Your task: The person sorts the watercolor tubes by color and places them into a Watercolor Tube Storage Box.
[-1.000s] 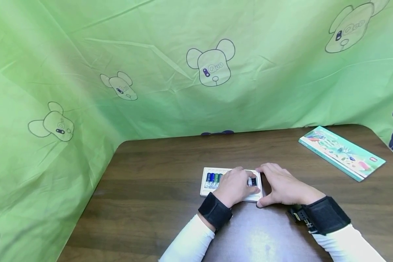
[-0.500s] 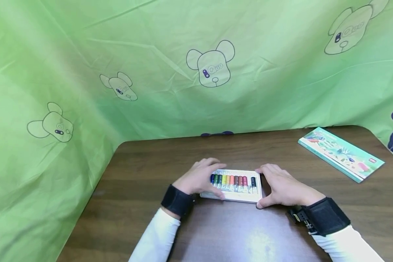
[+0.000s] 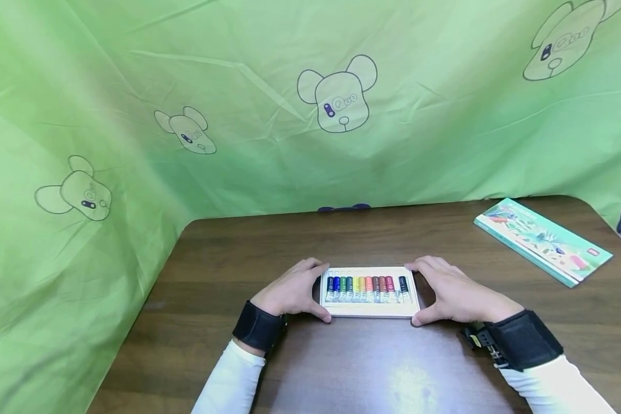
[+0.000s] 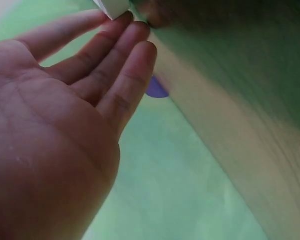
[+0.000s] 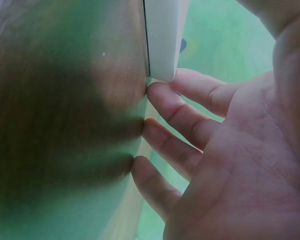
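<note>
On the dark wooden table (image 3: 227,259), we clasp the flat white tray of coloured paint tubes (image 3: 368,309) between our left hand (image 3: 292,290) and right hand (image 3: 452,293), fingers curled at its ends.

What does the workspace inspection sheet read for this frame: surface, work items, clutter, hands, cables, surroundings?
Surface: dark wood-grain table, glare patch near the front edge.
Work items: white tray of coloured paint tubes, lying flat at table centre.
Clutter: teal illustrated box at the far right, apart from the tray.
Hands: left hand grips the tray's left end, right hand its right end; black wrist straps on both.
Cables: nothing seen.
Surroundings: green cloth with bear outlines behind and at the left.
</note>
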`<state>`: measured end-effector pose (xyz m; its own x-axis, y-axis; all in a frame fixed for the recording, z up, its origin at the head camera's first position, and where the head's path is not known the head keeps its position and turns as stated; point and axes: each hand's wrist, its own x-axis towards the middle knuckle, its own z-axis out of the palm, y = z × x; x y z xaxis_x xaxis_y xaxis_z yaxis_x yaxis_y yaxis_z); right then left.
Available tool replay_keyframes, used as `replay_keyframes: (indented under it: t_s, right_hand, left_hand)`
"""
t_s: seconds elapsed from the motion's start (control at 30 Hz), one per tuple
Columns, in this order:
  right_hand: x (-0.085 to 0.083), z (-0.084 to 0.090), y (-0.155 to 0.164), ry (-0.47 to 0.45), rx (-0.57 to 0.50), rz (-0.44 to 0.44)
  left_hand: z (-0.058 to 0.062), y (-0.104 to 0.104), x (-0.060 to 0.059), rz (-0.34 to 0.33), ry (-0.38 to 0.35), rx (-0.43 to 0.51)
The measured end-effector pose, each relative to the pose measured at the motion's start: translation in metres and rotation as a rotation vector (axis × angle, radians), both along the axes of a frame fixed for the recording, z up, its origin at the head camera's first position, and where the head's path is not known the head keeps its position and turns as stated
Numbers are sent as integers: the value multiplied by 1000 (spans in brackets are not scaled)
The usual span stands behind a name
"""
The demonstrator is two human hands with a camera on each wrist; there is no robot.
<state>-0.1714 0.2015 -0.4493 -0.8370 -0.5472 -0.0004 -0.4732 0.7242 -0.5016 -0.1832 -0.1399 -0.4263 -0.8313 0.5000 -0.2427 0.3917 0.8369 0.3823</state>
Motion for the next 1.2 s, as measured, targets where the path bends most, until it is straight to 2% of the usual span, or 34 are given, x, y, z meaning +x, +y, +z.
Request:
replay_keyframes:
  t_s: [0.57, 0.7, 0.77, 0.83, 0.9, 1.07, 1.2]
  right_hand:
    - [-2, 5, -4, -65, 9, -5]
    - [-2, 10, 8, -142, -49, -9]
    - [-5, 15, 18, -146, -87, -23]
    - [-11, 18, 32, -117, -111, -58]
    - [-17, 19, 51, -28, -111, -116]
    - [-31, 13, 118, 197, -21, -351]
    - [-30, 9, 165, 200, 106, -487]
  left_hand:
    - [-4, -7, 1, 32, -35, 64]
    - [-5, -3, 0, 20, -32, 62]
    - [-3, -2, -2, 13, -24, 52]
    - [-2, -2, -3, 11, -23, 44]
    - [0, -2, -4, 12, -27, 42]
    - [-1, -2, -3, 19, -24, 55]
    - [-4, -4, 0, 14, -22, 55]
